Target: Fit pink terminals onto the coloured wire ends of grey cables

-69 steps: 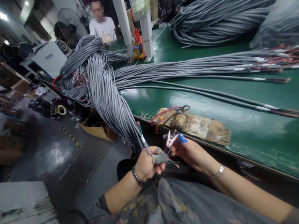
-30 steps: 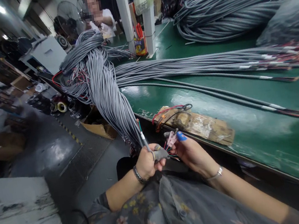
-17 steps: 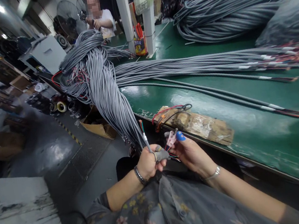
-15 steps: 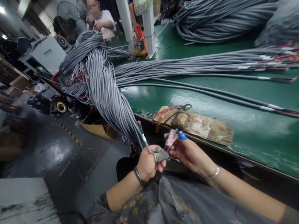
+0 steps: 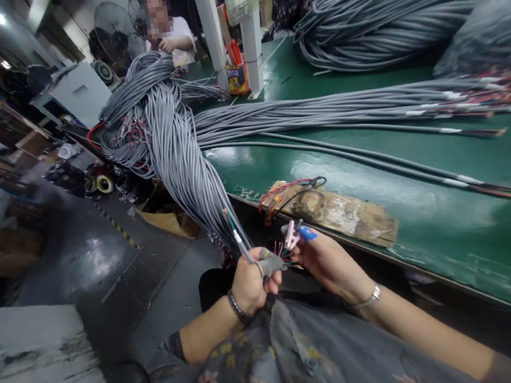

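Showing a grey cable end pinched in the clenched left hand, its coloured wires fanned toward the right hand. Since half a second ago the cable tip has tilted leftward. Right-hand fingers close on a small pink clip. Behind: the hanging cable bundle and green bench.

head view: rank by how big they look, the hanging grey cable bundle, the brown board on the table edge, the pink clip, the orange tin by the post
1. hanging grey cable bundle
2. brown board
3 and 4. orange tin and pink clip: they look about alike, and the tin stands much farther from the camera, so no ranking between them.
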A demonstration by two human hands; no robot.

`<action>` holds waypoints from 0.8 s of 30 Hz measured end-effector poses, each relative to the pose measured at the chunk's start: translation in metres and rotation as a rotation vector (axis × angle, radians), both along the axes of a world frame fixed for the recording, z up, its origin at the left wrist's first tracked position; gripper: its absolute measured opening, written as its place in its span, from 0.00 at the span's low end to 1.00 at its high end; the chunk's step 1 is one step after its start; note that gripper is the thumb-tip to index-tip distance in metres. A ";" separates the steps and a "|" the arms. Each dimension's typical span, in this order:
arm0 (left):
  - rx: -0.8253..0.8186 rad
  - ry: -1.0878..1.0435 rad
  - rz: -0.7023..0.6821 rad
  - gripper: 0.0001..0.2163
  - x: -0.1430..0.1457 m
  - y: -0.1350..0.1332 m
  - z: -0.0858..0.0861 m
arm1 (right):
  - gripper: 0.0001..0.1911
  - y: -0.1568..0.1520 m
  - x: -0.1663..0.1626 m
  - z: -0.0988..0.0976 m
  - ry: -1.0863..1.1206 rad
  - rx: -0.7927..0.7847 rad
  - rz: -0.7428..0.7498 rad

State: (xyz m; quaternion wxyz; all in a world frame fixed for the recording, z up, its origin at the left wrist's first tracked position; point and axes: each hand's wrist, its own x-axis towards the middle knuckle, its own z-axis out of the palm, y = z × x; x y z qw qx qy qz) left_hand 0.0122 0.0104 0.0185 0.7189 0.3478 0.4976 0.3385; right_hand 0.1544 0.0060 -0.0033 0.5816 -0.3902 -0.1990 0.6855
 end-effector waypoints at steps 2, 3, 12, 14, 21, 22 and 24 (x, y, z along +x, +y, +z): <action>0.002 -0.003 -0.010 0.16 0.001 0.000 0.001 | 0.20 0.000 0.000 -0.001 -0.027 0.009 -0.002; 0.001 -0.006 -0.016 0.16 0.002 0.000 0.001 | 0.21 -0.001 0.001 -0.002 -0.054 0.020 -0.014; -0.023 -0.002 -0.033 0.17 0.004 0.001 0.001 | 0.25 0.001 0.002 -0.012 -0.194 0.099 -0.042; -0.020 -0.005 -0.028 0.17 0.005 0.001 0.001 | 0.25 0.005 0.001 -0.012 -0.045 0.045 -0.010; -0.023 0.000 -0.022 0.14 0.007 0.000 -0.001 | 0.22 0.010 -0.003 -0.014 0.085 0.000 -0.079; -0.019 -0.001 -0.022 0.15 0.007 -0.001 -0.001 | 0.22 0.009 -0.003 -0.014 0.098 -0.007 -0.082; -0.004 -0.004 -0.020 0.16 0.005 -0.002 -0.002 | 0.22 0.008 -0.004 -0.013 0.125 -0.020 -0.078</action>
